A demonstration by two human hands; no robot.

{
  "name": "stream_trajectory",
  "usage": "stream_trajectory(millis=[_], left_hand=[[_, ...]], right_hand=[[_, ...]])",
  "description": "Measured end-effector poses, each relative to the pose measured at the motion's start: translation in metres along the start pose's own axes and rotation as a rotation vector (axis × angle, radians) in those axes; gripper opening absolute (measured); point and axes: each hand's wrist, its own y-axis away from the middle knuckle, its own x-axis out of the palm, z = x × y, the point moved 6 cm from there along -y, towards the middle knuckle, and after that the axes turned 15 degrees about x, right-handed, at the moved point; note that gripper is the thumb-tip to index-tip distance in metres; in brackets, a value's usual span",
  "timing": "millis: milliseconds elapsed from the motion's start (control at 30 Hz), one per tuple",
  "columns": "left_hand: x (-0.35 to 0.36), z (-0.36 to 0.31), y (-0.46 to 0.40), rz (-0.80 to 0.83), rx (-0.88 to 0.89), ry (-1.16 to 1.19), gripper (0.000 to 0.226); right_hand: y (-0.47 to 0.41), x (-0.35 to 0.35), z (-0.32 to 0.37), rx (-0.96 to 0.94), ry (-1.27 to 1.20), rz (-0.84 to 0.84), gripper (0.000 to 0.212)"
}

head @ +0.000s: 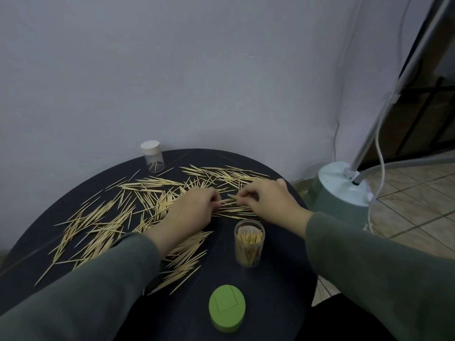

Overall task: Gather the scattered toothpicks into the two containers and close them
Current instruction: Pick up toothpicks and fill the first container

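Pale wooden toothpicks (98, 217) lie scattered over most of the round black table (275, 286). My left hand (192, 210) and my right hand (268, 198) meet at the table's middle, each pinching an end of a small bundle of toothpicks (227, 200). An open clear container (249, 243), partly filled with upright toothpicks, stands just in front of my right hand. Its green lid (227, 308) lies near the front edge. A second clear container (153, 156) with a white lid on it stands at the back left and holds a few toothpicks.
A grey wall runs right behind the table. To the right, on the tiled floor, stands a pale green appliance base (342, 188) with a slanted pole and white cables. My green sleeves cover the table's near corners.
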Motion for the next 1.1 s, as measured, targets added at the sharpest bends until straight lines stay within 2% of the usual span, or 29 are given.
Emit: stream_trajectory(millis=[67,167,300,400,567,667,767,867,933,1100], left_hand=[[-0.003,-0.001,0.000,-0.013,-0.043,0.049,0.009],[-0.003,-0.001,0.003,0.023,-0.037,0.002,0.010],[-0.002,0.000,0.009,0.008,-0.073,0.045,0.012],[-0.011,-0.001,0.011,-0.142,-0.135,0.288,0.008],[-0.030,-0.019,0.017,-0.429,-0.225,0.894,0.011],[-0.031,-0.037,0.020,-0.492,-0.205,1.154,0.011],[-0.031,-0.054,0.024,-0.490,-0.158,1.300,0.011],[-0.025,-0.064,0.030,-0.458,-0.145,1.387,0.013],[-0.018,-0.067,0.035,-0.421,-0.155,1.374,0.013],[-0.001,-0.065,0.045,-0.359,-0.200,1.356,0.011]], right_hand=[[-0.001,-0.003,-0.003,0.043,-0.093,0.018,0.007],[-0.002,-0.003,-0.006,0.086,-0.159,0.041,0.002],[0.000,-0.004,-0.008,0.111,-0.233,0.063,0.008],[0.001,-0.007,-0.005,0.103,-0.317,0.071,0.010],[0.007,-0.028,0.009,-0.008,-0.661,0.134,0.011],[0.011,-0.035,0.011,-0.052,-0.881,0.204,0.004],[0.017,-0.039,0.011,-0.088,-0.993,0.257,0.014],[0.025,-0.034,0.011,-0.109,-0.986,0.409,0.012],[0.029,-0.026,0.009,-0.120,-0.881,0.493,0.010],[0.035,-0.017,0.002,-0.105,-0.764,0.564,0.012]])
